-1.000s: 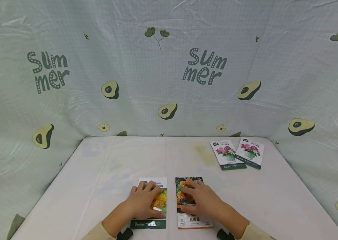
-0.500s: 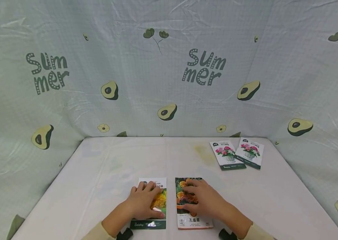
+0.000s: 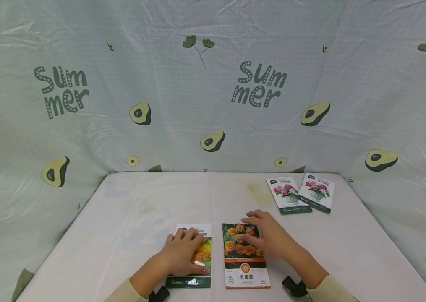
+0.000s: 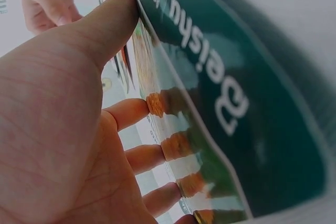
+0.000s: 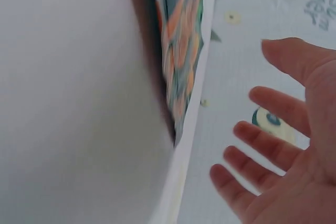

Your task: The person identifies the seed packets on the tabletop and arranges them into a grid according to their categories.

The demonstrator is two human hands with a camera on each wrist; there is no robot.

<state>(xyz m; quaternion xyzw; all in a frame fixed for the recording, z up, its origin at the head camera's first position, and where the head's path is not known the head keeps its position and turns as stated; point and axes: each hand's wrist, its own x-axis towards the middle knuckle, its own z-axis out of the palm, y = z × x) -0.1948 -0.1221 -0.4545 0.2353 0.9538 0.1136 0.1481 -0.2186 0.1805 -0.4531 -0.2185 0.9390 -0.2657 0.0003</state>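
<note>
In the head view my left hand point(image 3: 180, 256) rests on a white and green seed packet point(image 3: 188, 282) with a yellow flower picture, its fingers spread. The left wrist view shows the thumb and fingertips touching the face of this packet point(image 4: 252, 145), marked "Beishu". To the right lies a second seed packet point(image 3: 246, 274), flat, with orange marigolds on a dark ground. My right hand point(image 3: 273, 238) is over its upper right corner. In the right wrist view the fingers of this hand point(image 5: 299, 161) are apart, off the marigold packet point(image 5: 181, 45), and hold nothing.
Two more seed packets, one point(image 3: 288, 195) beside and overlapping another point(image 3: 316, 191), lie at the back right with pink flower pictures. A white cloth covers the table point(image 3: 152, 201). A curtain point(image 3: 175, 84) printed with avocados hangs behind and at the sides.
My right hand has come up off the marigold packet and shifted right and away from me, uncovering most of its face. The left hand has stayed on its packet.
</note>
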